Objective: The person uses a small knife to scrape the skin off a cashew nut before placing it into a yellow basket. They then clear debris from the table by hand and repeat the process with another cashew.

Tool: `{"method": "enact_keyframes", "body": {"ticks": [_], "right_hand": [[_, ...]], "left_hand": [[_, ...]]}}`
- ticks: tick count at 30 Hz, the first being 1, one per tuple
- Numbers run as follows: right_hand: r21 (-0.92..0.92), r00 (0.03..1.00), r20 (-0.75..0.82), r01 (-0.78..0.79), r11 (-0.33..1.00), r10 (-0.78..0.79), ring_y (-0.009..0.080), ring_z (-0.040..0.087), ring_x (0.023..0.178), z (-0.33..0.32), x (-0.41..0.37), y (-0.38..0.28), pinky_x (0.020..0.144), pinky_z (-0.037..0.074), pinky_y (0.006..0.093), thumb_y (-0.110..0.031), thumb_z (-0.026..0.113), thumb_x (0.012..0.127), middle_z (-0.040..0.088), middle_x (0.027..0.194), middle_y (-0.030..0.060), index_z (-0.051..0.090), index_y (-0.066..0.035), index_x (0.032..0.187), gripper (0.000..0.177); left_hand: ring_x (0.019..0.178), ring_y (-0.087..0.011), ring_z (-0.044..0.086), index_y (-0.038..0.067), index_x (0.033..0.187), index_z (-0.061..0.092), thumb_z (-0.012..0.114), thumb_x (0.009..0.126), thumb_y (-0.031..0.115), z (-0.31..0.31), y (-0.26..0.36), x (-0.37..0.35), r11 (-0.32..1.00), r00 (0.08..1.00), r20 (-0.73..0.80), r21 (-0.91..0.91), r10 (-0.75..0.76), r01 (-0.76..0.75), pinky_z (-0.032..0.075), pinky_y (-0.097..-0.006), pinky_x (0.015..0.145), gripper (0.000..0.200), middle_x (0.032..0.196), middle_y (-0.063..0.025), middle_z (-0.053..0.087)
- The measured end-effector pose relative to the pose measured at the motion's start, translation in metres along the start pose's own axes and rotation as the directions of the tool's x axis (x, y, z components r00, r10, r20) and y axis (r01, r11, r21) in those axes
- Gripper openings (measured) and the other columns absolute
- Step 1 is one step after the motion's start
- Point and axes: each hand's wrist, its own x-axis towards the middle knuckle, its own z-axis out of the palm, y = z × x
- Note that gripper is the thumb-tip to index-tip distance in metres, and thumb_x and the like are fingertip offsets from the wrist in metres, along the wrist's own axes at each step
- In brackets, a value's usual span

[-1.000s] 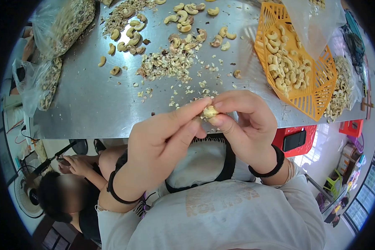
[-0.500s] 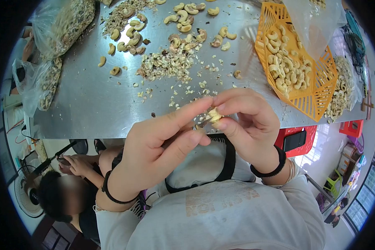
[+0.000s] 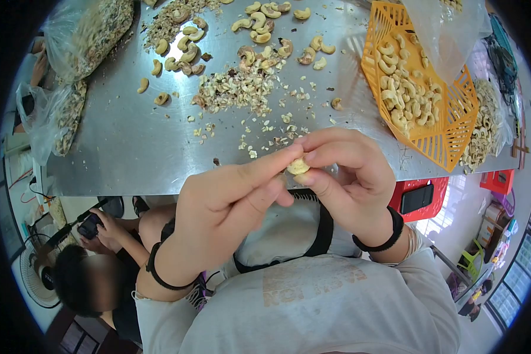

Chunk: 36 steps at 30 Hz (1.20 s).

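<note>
Both my hands meet over the near edge of a steel table (image 3: 124,147). My right hand (image 3: 348,171) pinches a pale cashew nut (image 3: 298,166) between thumb and fingers. My left hand (image 3: 230,200) presses its thumb and forefinger against the same nut from the left. Flakes of skin and shell bits (image 3: 236,88) lie scattered on the table just beyond my hands. Black bands circle both wrists.
An orange plastic basket (image 3: 454,112) holding peeled cashews sits at the right. Unpeeled cashews (image 3: 183,56) lie at the far side. Plastic bags of husk (image 3: 88,35) rest at the left. Another person (image 3: 94,271) sits low at the left, holding a phone. A red stool (image 3: 419,197) stands under the table.
My hands have turned the nut slightly and kept it pinched; a dark flake seen by the nut half a second ago is gone. The person at the left raised the phone.
</note>
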Motion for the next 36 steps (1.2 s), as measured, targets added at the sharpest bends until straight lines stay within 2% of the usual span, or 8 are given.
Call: {"method": "enact_keyframes", "body": {"ticks": [2, 5, 8, 14, 21, 27, 33, 36], "right_hand": [[0.115, 0.996, -0.015, -0.089, 0.989, 0.091, 0.0199, 0.057, 0.077, 0.001, -0.002, 0.000, 0.065, 0.044, 0.0261, 0.000, 0.062, 0.068, 0.058, 0.085, 0.0096, 0.055, -0.004, 0.083, 0.017], [0.264, 0.986, -0.024, -0.154, 0.952, 0.167, 0.0190, 0.056, 0.081, 0.002, -0.003, 0.000, 0.070, 0.043, 0.0264, 0.001, 0.061, 0.069, 0.057, 0.090, 0.0106, 0.055, -0.003, 0.085, 0.017], [0.373, 0.982, 0.007, -0.176, 0.911, 0.187, 0.0173, 0.055, 0.085, 0.001, -0.004, 0.002, 0.074, 0.042, 0.0270, 0.003, 0.059, 0.071, 0.055, 0.095, 0.0120, 0.054, -0.001, 0.088, 0.018], [0.506, 0.956, 0.059, -0.278, 0.817, 0.288, 0.0140, 0.054, 0.085, 0.003, -0.004, 0.000, 0.075, 0.043, 0.0253, 0.002, 0.054, 0.076, 0.055, 0.095, 0.0109, 0.051, 0.002, 0.096, 0.019], [0.538, 0.918, 0.147, -0.387, 0.749, 0.369, 0.0127, 0.054, 0.083, 0.004, -0.007, -0.004, 0.074, 0.044, 0.0246, -0.001, 0.051, 0.080, 0.057, 0.088, 0.0086, 0.050, 0.003, 0.097, 0.018], [0.730, 0.841, 0.250, -0.489, 0.477, 0.481, 0.0128, 0.055, 0.081, 0.001, -0.003, 0.004, 0.070, 0.045, 0.0250, -0.007, 0.050, 0.082, 0.057, 0.087, 0.0080, 0.050, 0.001, 0.097, 0.017], [0.747, 0.776, 0.297, -0.552, 0.371, 0.557, 0.0114, 0.054, 0.078, 0.000, -0.003, 0.003, 0.069, 0.044, 0.0237, -0.012, 0.051, 0.082, 0.057, 0.085, 0.0061, 0.050, 0.000, 0.097, 0.019], [0.760, 0.769, 0.311, -0.554, 0.340, 0.559, 0.0107, 0.053, 0.075, 0.000, -0.004, 0.004, 0.068, 0.043, 0.0230, -0.013, 0.051, 0.082, 0.056, 0.084, 0.0050, 0.050, 0.000, 0.097, 0.019]], "left_hand": [[0.049, -0.0047, 0.048, 0.003, 0.112, 0.049, 0.045, 0.082, 0.004, -0.003, 0.002, 0.000, 0.866, 0.960, 0.107, -0.414, -0.259, 0.280, 0.037, -0.0145, 0.047, 0.030, 0.077, -0.0072, 0.060], [0.045, -0.0014, 0.041, 0.002, 0.112, 0.049, 0.042, 0.083, 0.005, 0.000, -0.003, 0.000, 0.857, 0.977, 0.051, -0.473, -0.206, 0.205, 0.032, -0.0124, 0.042, 0.029, 0.075, -0.0060, 0.059], [0.041, -0.0048, 0.040, -0.005, 0.117, 0.039, 0.039, 0.085, 0.008, 0.002, -0.002, 0.002, 0.915, 0.990, 0.011, -0.381, -0.142, 0.135, 0.029, -0.0144, 0.038, 0.035, 0.071, -0.0124, 0.058], [0.043, -0.0035, 0.039, -0.003, 0.121, 0.035, 0.040, 0.084, 0.006, 0.005, -0.003, 0.001, 0.938, 0.997, 0.013, -0.338, -0.079, 0.079, 0.029, -0.0142, 0.040, 0.039, 0.069, -0.0108, 0.058], [0.049, -0.0004, 0.039, 0.004, 0.122, 0.037, 0.044, 0.085, 0.010, 0.005, -0.001, 0.002, 0.913, 0.979, 0.041, -0.354, -0.201, 0.203, 0.031, -0.0129, 0.045, 0.038, 0.073, -0.0043, 0.059], [0.049, -0.0001, 0.040, 0.004, 0.121, 0.038, 0.044, 0.084, 0.009, 0.004, -0.002, 0.002, 0.895, 0.980, -0.008, -0.409, -0.200, 0.179, 0.031, -0.0130, 0.045, 0.037, 0.073, -0.0042, 0.059], [0.054, -0.0028, 0.046, 0.004, 0.122, 0.037, 0.045, 0.083, 0.008, 0.011, -0.005, 0.004, 0.980, 0.998, 0.015, -0.188, -0.065, 0.067, 0.036, -0.0150, 0.051, 0.040, 0.075, -0.0033, 0.059], [0.049, -0.0015, 0.040, 0.002, 0.122, 0.036, 0.044, 0.083, 0.008, 0.010, -0.005, 0.006, 0.987, 0.998, 0.015, -0.144, -0.063, 0.065, 0.032, -0.0134, 0.044, 0.040, 0.072, -0.0066, 0.058]]}}
